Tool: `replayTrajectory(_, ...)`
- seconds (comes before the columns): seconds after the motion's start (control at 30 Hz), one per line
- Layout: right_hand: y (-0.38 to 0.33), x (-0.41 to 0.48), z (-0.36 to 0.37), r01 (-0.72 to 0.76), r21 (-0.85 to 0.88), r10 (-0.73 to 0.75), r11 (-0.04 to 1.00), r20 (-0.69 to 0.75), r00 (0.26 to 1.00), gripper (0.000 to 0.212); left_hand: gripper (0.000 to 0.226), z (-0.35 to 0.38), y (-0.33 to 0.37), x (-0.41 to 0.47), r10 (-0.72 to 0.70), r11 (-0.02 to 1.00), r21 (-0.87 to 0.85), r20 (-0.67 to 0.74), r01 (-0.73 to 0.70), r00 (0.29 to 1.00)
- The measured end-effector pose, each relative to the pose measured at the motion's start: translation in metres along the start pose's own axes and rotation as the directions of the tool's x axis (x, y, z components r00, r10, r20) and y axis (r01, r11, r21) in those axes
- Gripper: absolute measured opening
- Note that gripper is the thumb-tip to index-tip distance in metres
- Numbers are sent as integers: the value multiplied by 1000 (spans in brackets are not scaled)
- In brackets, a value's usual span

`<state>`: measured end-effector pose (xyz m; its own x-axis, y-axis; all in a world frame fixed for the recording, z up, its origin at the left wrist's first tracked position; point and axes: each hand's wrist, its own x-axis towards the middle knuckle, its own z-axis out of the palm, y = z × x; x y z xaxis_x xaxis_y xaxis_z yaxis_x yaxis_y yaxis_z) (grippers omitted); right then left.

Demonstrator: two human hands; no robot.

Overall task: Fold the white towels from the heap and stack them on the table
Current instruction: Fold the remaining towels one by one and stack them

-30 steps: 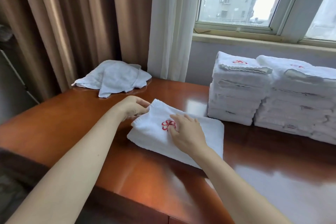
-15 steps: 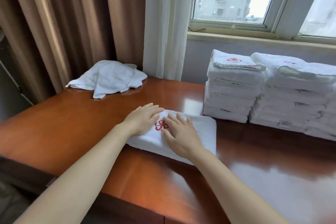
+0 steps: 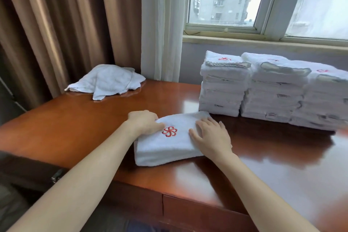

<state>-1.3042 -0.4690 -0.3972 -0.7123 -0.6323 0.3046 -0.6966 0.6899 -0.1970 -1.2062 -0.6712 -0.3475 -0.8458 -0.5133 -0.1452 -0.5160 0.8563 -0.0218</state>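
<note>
Desk (image 3: 75, 128) by window: three towel stacks (image 3: 273, 90) along far right edge, so most work looks done. Embroidered towel (image 3: 169, 149), folded, near front edge; left hand (image 3: 145, 121) grips its left side, right hand (image 3: 211, 137) rests flat, fingers straight. Small heap (image 3: 107, 81) at far left corner not yet folded.

I see a reddish-brown wooden table (image 3: 56, 128) with a glossy, smooth lacquer. The folded white terry-cloth towel (image 3: 169, 150) looks matt and nubbly, and its red emblem (image 3: 169, 131) is stitched thread. The crumpled heap of white towels (image 3: 107, 81) and the stacked folded white towels (image 3: 273, 90) show the same soft pile. The brown cloth curtain (image 3: 56, 24) has a faint sheen.
</note>
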Motion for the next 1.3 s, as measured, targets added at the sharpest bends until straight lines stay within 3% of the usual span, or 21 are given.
replayTrajectory(0.17,25,-25,-24,-209,129,213,969,-11,977,48,49,-11,36,-27,-9,999,38,165,3,986)
replayTrajectory(0.3,40,-49,-40,-392,280,353,876,182,918,68,65,-6,69,-41,83,980,-198,310,-22,947)
replayTrajectory(0.43,51,-67,-50,-429,313,365,847,245,898,78,99,5,95,-47,201,960,-230,170,-159,965)
replayTrajectory(0.6,53,-73,-69,-521,627,284,580,444,850,80,101,5,104,-46,260,923,-347,251,-164,932)
replayTrajectory(0.7,56,-81,-71,-527,670,234,522,482,845,78,103,8,100,-51,268,880,-459,267,-122,926)
replayTrajectory(0.87,53,-98,-74,-522,762,235,383,466,853,69,97,19,96,-63,336,742,-653,167,-152,927)
replayTrajectory(1.0,45,-99,-89,-417,838,252,352,344,904,71,85,9,102,-76,321,542,-802,-78,-251,944)
replayTrajectory(1.13,42,-86,-111,-299,907,256,296,226,940,79,78,-22,102,-83,322,442,-818,-237,-367,916)
replayTrajectory(1.3,34,-69,-141,-169,939,209,299,109,972,75,89,-59,96,-97,337,357,-798,-375,-486,863)
